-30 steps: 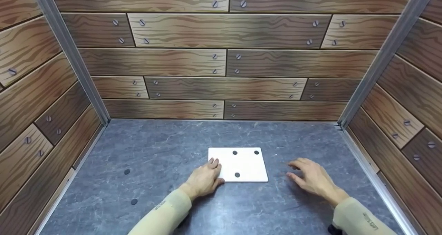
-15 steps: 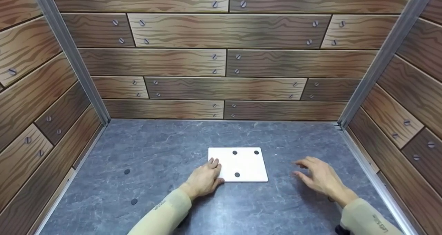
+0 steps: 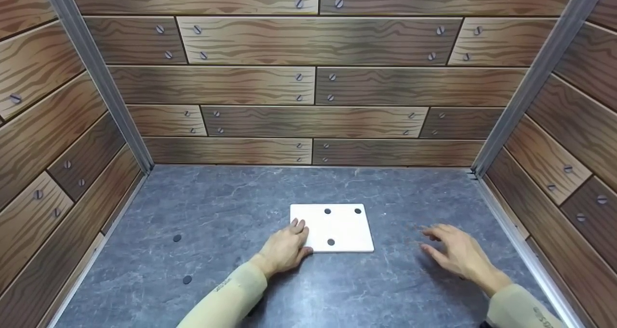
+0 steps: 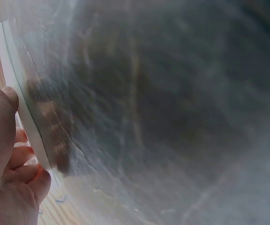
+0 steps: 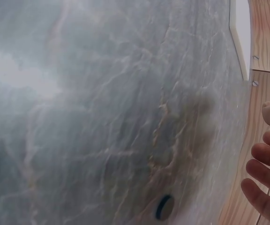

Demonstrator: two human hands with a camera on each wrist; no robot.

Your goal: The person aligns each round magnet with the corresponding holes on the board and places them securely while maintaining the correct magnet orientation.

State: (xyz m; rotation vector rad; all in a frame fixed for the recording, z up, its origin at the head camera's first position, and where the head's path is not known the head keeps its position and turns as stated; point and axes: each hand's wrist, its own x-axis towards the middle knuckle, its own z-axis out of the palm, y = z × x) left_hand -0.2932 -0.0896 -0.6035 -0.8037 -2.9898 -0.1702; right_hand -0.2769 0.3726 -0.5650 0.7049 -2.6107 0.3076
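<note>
A white rectangular board [image 3: 344, 231] lies flat on the grey table, with three dark round spots on it; whether these are discs or holes I cannot tell. My left hand [image 3: 284, 248] holds the board at its near left corner, fingers over the left part and thumb against the front edge. The left wrist view shows the left thumb [image 4: 11, 98] at that white edge. To the right of the board, my right hand [image 3: 458, 251] hovers over the table with loosely bent fingers and nothing in them. A small black disc [image 5: 165, 207] lies under the right wrist.
Two more dark discs lie on the table at left, a farther one [image 3: 177, 238] and a nearer one [image 3: 187, 280]. Wood-patterned walls enclose the table [image 3: 231, 188] at the back and both sides. Metal strips [image 3: 530, 260] run along the side edges.
My right hand has moved right and slightly toward me, away from the board. The left hand and the board keep their places; the head view tilts very slightly.
</note>
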